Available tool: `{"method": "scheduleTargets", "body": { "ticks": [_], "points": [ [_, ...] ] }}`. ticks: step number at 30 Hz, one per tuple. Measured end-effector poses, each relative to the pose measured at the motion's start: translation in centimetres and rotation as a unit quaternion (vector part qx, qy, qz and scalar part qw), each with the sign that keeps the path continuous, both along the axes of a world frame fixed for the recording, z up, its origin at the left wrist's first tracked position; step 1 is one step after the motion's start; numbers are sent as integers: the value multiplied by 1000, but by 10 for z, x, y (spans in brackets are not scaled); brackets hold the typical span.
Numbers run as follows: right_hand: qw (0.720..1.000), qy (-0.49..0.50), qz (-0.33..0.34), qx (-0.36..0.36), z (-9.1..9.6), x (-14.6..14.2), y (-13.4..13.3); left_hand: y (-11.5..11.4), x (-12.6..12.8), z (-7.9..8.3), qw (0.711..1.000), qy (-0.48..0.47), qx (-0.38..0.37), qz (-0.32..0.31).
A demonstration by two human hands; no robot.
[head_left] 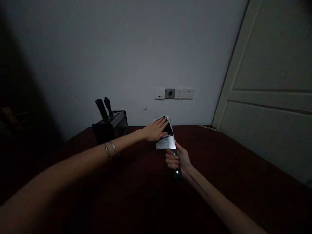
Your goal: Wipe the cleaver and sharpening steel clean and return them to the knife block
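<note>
A cleaver [166,143] with a broad shiny blade and a dark riveted handle is held up in front of me, blade pointing away. My right hand [179,159] is closed around its handle. Across the upper part of the blade lies my left hand [156,130], palm down with fingers stretched out. Under and beside those fingers is a black piece [168,128], perhaps a cloth; its kind cannot be made out. The fingers partly cover both the blade and the black piece.
A dark knife block [109,126] with two black-handled knives stands on the dark red table [136,188], left of my hands. Behind is a pale wall with sockets and a switch panel [174,94]. A light panelled door [268,97] is at the right.
</note>
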State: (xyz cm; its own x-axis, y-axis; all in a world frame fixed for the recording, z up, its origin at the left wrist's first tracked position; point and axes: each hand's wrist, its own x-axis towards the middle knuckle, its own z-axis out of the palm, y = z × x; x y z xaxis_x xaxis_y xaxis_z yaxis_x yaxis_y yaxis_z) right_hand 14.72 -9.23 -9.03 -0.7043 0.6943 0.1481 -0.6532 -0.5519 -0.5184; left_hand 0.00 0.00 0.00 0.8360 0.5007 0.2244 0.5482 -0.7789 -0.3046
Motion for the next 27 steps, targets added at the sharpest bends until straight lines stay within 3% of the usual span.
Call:
{"method": "scheduleTargets", "body": {
  "ticks": [2, 5, 12, 15, 21, 24, 27],
  "points": [
    [1000, -5, 14, -2, -4, -6, -1, 9, -3, 2, 999, -1, -17, 45],
    [1000, -10, 16, 0, -6, -7, -1, 9, -2, 0, 998, 0, -13, 58],
    [998, 6, -67, 20, 6, 13, 3, -39, 14, -16, 995, 17, 55, -81],
    [998, 5, -67, 19, 7, 12, 1, -29, 15, -12, 996, 18, 53, -70],
    [1000, 4, 6, 12, -3, -6, -3, 15, 9, 7, 998, -11, 17, 62],
    [1000, 5, 15, 12, -5, -7, -1, 8, 10, 5, 998, -6, 21, 56],
    [1000, 11, -9, 18, -2, -1, 2, -17, 16, -6, 999, 13, 45, -10]
  ]
}}
